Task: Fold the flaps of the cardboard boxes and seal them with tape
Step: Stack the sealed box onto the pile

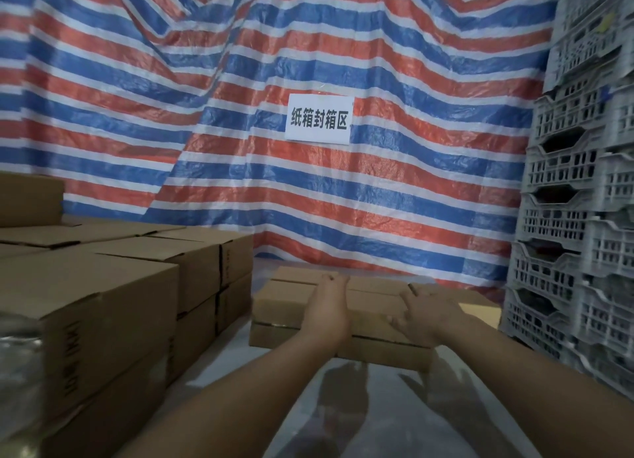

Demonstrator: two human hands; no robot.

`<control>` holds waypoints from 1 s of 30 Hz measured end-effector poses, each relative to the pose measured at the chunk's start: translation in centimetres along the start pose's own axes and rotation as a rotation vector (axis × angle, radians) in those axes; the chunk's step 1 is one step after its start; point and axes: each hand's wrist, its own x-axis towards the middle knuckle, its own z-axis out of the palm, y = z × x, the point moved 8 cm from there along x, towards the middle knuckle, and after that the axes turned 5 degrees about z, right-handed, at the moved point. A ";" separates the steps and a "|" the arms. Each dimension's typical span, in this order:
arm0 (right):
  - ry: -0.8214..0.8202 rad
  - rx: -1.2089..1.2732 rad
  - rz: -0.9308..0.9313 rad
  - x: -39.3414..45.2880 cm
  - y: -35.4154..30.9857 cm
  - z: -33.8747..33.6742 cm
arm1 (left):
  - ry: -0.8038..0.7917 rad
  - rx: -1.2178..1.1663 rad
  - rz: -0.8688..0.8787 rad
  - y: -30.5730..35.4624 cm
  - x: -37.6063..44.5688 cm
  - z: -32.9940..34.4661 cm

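A low cardboard box (343, 317) lies on the pale, glossy sheet (377, 406) in the middle of the scene, just right of the stack (130, 286) of closed boxes and left of the grey crates (569, 217). Both arms reach forward to it. The left hand (327, 308) lies across the middle of the top, palm down, fingers straight and running toward the far edge. The right hand (420, 315) rests on the right part of the top with fingers spread and relaxed. Neither hand is curled round anything; both press flat on the cardboard, a little apart from each other.

That placement reads as holding the flaps down: a seam runs along the top between far and near flaps, and flat palms over it would keep the flaps from springing up. Whether tape already lies on the seam cannot be told; the surface is blurred. No tape roll or dispenser shows clearly in view, though something clear and shiny sits at the near left edge (17, 347), too blurred to name.

The stack at left looks like finished or waiting boxes kept within reach of the work spot. A striped tarp (240, 114) hangs behind, bearing a white sign (319, 119) with printed characters. The step in hand seems to be closing this box before sealing.
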 end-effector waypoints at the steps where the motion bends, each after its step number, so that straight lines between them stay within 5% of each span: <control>1: 0.015 -0.011 -0.007 -0.8 -0.3 -0.9 | -0.005 -0.034 0.034 0.6 -0.6 -0.7; 8: 0.180 0.112 -0.042 -7.6 -2.8 -7.1 | -0.117 -0.051 0.107 4.2 -7.6 -5.4; 17: 0.208 0.130 -0.227 -18.4 -8.3 -8.2 | -0.318 0.313 0.160 6.5 -21.1 -10.0; 21: 0.112 0.181 -0.298 -22.1 -10.9 -6.0 | -0.405 0.145 0.146 5.2 -25.3 -11.4; 23: 0.159 0.155 -0.319 -23.0 -11.8 -6.0 | -0.297 0.120 0.149 4.3 -26.2 -14.0; 26: 0.218 0.237 -0.366 -23.2 -13.3 -7.5 | 0.083 0.080 0.169 3.2 -26.8 -21.1; 30: 0.335 0.371 -0.498 -22.8 -16.9 -10.6 | 0.427 0.274 0.177 -0.2 -27.4 -28.9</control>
